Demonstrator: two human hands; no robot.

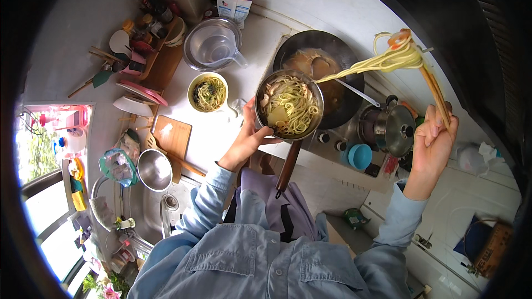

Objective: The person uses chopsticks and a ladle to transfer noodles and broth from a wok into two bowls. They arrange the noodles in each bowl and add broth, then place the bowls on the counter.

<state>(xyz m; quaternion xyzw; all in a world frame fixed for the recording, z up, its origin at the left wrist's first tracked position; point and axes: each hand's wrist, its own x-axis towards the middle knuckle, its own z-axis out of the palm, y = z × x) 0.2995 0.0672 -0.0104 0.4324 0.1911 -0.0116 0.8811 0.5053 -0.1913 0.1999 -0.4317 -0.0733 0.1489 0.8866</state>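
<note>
My left hand (249,139) supports a metal saucepan (321,115) by its near left side, fingers curled against wall and rim. Cooked noodles (292,108) with bits of meat fill the pan, and its brown wooden handle (289,167) points towards me. Wooden chopsticks (436,97) are gripped in my right hand (433,139), raised to the right. From their tips hangs a bundle of yellow noodles (403,58) with an orange piece on it, some strands stretching back to the pan. Left of the pan stands a pale bowl (191,93) of noodles and dark greens.
Behind the saucepan a black wok (354,112) holds brownish broth and a ladle (357,93). A lidded pot (397,133) and a blue bowl (360,156) stand to the right. A clear plastic dipper (216,47), cutting board (176,135) and sink (145,210) lie left.
</note>
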